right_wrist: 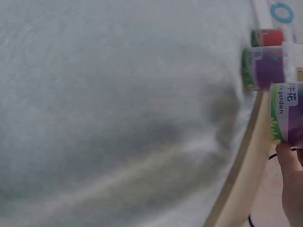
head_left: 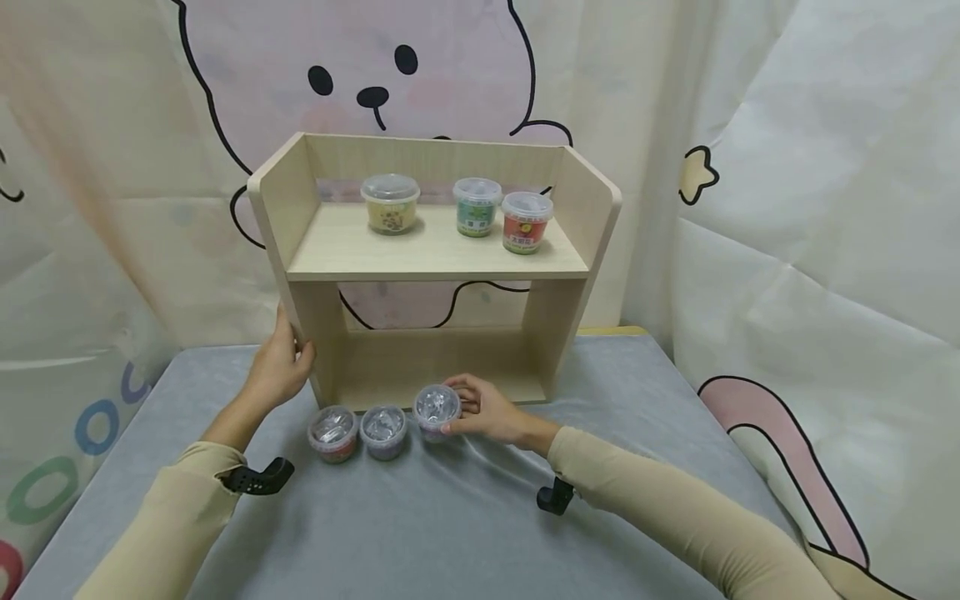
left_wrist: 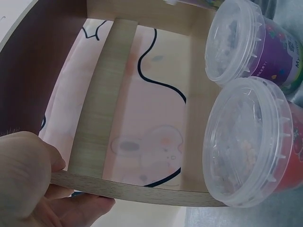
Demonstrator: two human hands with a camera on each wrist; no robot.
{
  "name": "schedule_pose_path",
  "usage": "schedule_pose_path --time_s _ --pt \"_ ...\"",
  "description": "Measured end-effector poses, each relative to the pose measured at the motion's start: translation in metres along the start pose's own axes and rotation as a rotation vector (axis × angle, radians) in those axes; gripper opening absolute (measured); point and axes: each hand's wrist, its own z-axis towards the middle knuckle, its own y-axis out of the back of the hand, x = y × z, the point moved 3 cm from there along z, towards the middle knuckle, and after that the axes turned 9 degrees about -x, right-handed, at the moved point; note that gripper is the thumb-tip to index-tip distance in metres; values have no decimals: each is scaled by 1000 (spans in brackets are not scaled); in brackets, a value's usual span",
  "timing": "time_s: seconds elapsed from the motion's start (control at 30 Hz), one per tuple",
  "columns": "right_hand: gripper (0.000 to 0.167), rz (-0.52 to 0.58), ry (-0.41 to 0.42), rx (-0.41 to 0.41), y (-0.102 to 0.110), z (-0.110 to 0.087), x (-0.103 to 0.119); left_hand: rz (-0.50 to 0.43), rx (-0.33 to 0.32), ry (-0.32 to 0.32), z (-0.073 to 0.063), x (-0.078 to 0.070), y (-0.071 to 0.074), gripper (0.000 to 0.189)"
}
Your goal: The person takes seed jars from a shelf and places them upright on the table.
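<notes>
A small wooden shelf [head_left: 438, 275] stands on a cloth-covered table. My left hand [head_left: 281, 367] grips its left side panel; in the left wrist view the thumb and fingers [left_wrist: 80, 208] lie on either side of the board's edge. My right hand [head_left: 491, 410] holds a purple-labelled plastic tub [head_left: 437, 408] with a clear lid, in front of the shelf's lower opening. In the right wrist view that tub [right_wrist: 286, 113] shows a green and purple label. To its left are a second purple tub [head_left: 384, 432] and a red tub [head_left: 333, 433].
On the upper board stand a yellow tub [head_left: 391, 204], a green tub [head_left: 477, 207] and a red tub [head_left: 527, 222], all lidded. A grey-blue cloth [head_left: 450, 533] covers the table. Printed curtains [head_left: 810, 208] hang behind and at both sides.
</notes>
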Motion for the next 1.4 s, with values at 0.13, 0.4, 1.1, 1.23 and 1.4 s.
schedule_pose_path --time_s 0.13,0.4,1.1,1.23,1.4 --pt "66 -32 -45 26 -1 0 -11 4 2 1 1 -1 0 77" --pt "67 -4 -71 61 -4 1 -23 7 9 14 1 0 -1 78" --pt "66 45 -104 104 -6 13 -36 3 8 14 0 0 -2 79" --pt "66 44 -105 111 -6 13 -35 4 9 12 0 1 -2 79" --pt "68 33 -115 117 -6 15 -35 6 14 6 0 -1 -1 79"
